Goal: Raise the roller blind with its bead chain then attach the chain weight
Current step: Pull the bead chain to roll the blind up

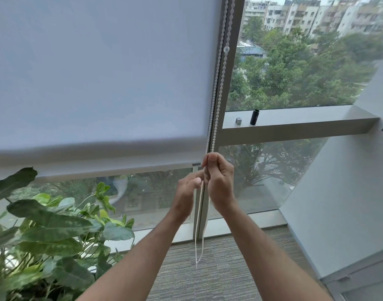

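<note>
Left of the grey vertical window post (pixel 216 135), a broad-leaved green potted plant (pixel 51 231) fills the corner. Above it hangs the white fabric roller blind (pixel 99 72), its bottom bar well below the post's crossbar, so most of the raise looks yet to do.

Just left of the post, the left hand (pixel 186 194) has its fingers curled loosely at one strand of the white plastic bead chain (pixel 217 83); whether it truly pinches is hard to tell. Against the post, the right hand (pixel 218 179) is closed on the chain, thumb pressed over it.

To do this step well, I judge it best to pull one strand only, straight down along the post, hand under hand in long even draws.

Right of the post, on the crossbar ledge, stand a small silver cylinder (pixel 238 120) and a taller black cylinder (pixel 254 117); which serves as the weight I cannot tell.
</note>
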A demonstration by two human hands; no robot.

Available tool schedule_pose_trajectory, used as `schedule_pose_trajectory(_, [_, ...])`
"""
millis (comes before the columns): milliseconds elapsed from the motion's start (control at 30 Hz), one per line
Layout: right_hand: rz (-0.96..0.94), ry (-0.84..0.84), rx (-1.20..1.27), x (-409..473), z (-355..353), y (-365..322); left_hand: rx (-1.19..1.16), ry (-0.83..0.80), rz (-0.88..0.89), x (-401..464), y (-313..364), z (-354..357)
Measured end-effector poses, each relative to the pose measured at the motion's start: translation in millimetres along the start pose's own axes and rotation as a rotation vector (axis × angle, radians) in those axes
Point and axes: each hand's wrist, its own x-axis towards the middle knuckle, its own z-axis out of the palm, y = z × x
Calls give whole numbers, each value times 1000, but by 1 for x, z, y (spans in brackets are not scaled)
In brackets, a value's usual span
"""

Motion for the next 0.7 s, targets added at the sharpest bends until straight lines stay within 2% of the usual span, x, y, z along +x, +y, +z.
schedule_pose_trajectory(167, [24,-42,12,-7,1,17,-186,119,51,18,45,5])
schedule_pose_trajectory(267, [44,-51,-46,-17,0,29,-290,16,145,29,78,9])
schedule_pose_trajectory(400, [109,-57,-101,-32,-6,44,-317,-95,237,38,107,15])
schedule_pose_trajectory(567, [193,-69,-113,-48,-22,56,-283,-84,166,33,94,25])
schedule_pose_trajectory(700, [304,-125,-53,-57,-25,59,-273,8,178,22,78,29])
